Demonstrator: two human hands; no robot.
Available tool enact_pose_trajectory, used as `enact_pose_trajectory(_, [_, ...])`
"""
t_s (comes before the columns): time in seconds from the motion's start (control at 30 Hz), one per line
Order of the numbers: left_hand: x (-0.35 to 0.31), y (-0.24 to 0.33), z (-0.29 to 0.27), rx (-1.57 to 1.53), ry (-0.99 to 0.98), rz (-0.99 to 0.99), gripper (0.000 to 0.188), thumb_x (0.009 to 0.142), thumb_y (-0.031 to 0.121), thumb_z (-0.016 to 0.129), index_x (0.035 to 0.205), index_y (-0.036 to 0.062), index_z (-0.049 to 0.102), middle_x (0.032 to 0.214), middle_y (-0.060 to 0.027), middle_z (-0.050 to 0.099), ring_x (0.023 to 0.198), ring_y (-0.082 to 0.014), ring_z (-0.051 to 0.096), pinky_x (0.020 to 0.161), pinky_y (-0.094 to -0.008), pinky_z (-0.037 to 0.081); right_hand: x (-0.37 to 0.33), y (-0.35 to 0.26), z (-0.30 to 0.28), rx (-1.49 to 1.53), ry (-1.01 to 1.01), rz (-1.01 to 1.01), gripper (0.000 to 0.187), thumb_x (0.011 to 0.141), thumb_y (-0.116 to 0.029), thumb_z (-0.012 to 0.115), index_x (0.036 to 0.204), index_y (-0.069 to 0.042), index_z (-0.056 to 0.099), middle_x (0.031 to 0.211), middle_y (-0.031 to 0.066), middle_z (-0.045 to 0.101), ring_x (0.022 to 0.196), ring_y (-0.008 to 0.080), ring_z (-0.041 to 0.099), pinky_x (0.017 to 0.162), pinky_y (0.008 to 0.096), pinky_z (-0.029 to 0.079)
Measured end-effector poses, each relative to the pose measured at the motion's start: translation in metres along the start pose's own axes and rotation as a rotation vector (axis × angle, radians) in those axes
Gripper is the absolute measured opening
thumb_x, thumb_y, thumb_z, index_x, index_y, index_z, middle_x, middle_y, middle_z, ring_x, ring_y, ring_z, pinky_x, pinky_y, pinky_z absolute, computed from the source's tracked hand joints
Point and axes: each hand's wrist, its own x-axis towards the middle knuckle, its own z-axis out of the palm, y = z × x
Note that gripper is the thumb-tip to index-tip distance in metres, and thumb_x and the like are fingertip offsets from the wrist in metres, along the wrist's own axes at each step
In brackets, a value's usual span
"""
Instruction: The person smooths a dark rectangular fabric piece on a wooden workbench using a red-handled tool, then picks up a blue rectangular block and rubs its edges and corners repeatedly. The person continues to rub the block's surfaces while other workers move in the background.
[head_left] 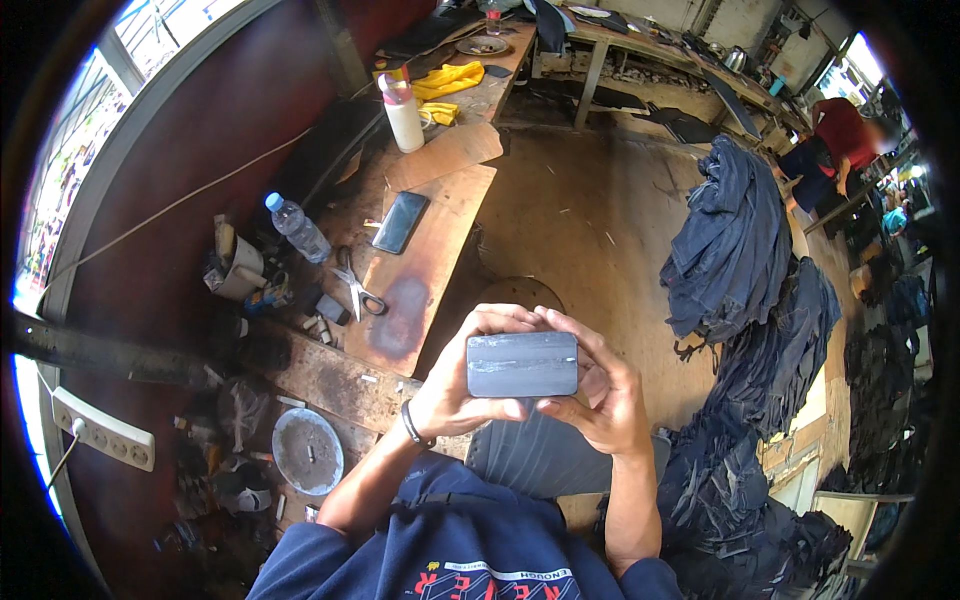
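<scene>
Both of my hands hold up a dark grey rectangular block [522, 364] with rounded corners and whitish streaks across its face; I cannot make out its exact kind. My left hand [446, 388] grips its left side, thumb along the lower edge and fingers behind the top. From the right, my right hand [612, 405] curls round it, thumb at the bottom edge and fingers at the upper corner. The fingertips behind the block are hidden. Beyond it, on the wooden bench [440, 255], lie scissors [355, 285] with dark handles and a dark phone [400, 222].
A water bottle [298, 228], a white-filled bottle [402, 115] and yellow cloth [450, 80] stand along the bench. A round grey dish [308, 452] sits lower left, near a power strip [103, 428]. Dark fabric heaps [735, 240] lie right. A person in red [845, 135] bends far right.
</scene>
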Motion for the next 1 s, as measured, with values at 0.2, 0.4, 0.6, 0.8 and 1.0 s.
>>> enact_pose_trajectory(0.2, [0.007,0.029,0.005,-0.038,0.098,-0.196,0.105,0.084,0.061,0.082,0.158,0.0003,0.039,0.164,-0.0181,0.038,0.149,-0.0304,0.043,0.12,-0.0477,0.036,-0.008,-0.026,-0.005,-0.745,0.06,-0.177,0.077,0.072,-0.013,0.096,0.142,-0.005,0.065,0.135,0.0163,0.065,0.119,0.0306,0.069,0.097,0.041,0.058])
enact_pose_trajectory(0.4, [0.016,0.045,0.02,-0.218,0.067,-0.423,0.075,0.096,0.045,0.07,0.151,-0.0008,0.049,0.157,-0.0139,0.048,0.144,-0.0256,0.048,0.118,-0.0421,0.039,-0.007,-0.038,0.011,-0.837,0.113,-0.194,0.078,0.063,-0.004,0.094,0.137,-0.011,0.071,0.123,0.0129,0.066,0.109,0.0319,0.069,0.091,0.0412,0.059])
enact_pose_trajectory(0.6, [0.015,0.028,0.026,-0.474,0.133,-0.508,0.06,0.092,0.021,0.067,0.145,-0.0018,0.054,0.158,-0.0135,0.046,0.144,-0.0229,0.046,0.121,-0.0391,0.035,-0.007,-0.03,0.012,-0.866,0.112,-0.218,0.084,0.06,0.001,0.093,0.14,-0.013,0.071,0.123,0.0121,0.066,0.109,0.0314,0.07,0.091,0.0418,0.059])
enact_pose_trajectory(0.8, [0.012,0.026,0.025,-0.47,0.125,-0.52,0.062,0.082,0.012,0.066,0.142,-0.0001,0.058,0.157,-0.0132,0.047,0.147,-0.0237,0.044,0.123,-0.0394,0.034,-0.008,-0.027,0.01,-0.852,0.101,-0.207,0.085,0.06,0.002,0.093,0.141,-0.014,0.071,0.123,0.0121,0.066,0.11,0.0314,0.07,0.091,0.042,0.059])
enact_pose_trajectory(1.0, [0.012,0.029,0.028,-0.456,0.137,-0.536,0.063,0.077,0.008,0.063,0.14,0.0015,0.059,0.158,-0.0135,0.046,0.147,-0.0235,0.044,0.123,-0.0389,0.034,-0.009,-0.024,0.008,-0.833,0.09,-0.204,0.086,0.06,0.002,0.093,0.141,-0.014,0.07,0.124,0.0121,0.067,0.111,0.0311,0.07,0.092,0.0421,0.059])
